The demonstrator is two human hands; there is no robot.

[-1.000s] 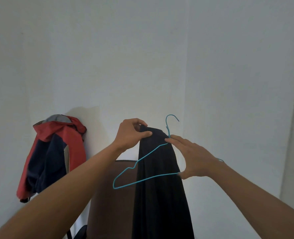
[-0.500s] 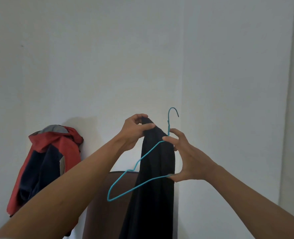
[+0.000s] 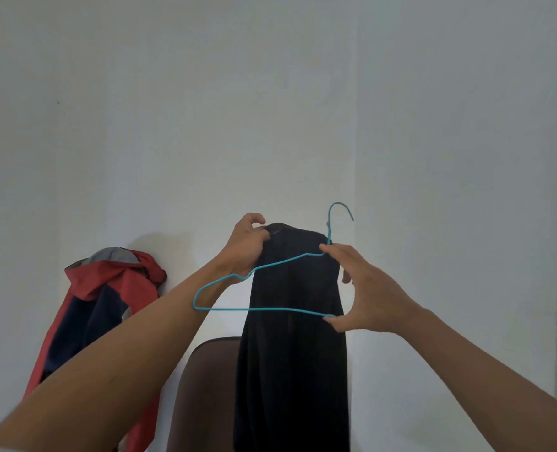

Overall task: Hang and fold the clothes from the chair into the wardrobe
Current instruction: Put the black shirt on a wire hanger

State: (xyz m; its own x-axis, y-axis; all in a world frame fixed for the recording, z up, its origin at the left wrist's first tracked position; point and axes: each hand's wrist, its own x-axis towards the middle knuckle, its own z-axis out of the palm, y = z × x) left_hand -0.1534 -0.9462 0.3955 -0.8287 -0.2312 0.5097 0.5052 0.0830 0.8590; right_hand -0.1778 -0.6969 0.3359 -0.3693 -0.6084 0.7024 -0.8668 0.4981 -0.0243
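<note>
Bare white wall (image 3: pixel 270 109) fills the space above and to both sides of the hands, with a vertical corner line to the right of the hanger's hook. Low at the left a red and navy jacket (image 3: pixel 107 305) hangs against the wall, well apart from the hands. A brown chair (image 3: pixel 205 386) back rises at bottom centre, just behind the dark cloth (image 3: pixel 293 353).

The cloth is held up at mid-frame and hangs straight down in front of the chair. The left hand (image 3: pixel 246 247) pinches its top left corner, fingers closed on the fabric. The teal hanger (image 3: pixel 238 288) lies across the cloth's front, hook upward. The right hand (image 3: pixel 368 295) spans the hanger's right end, index finger at the neck, thumb under the lower bar. Both forearms reach up and forward.
</note>
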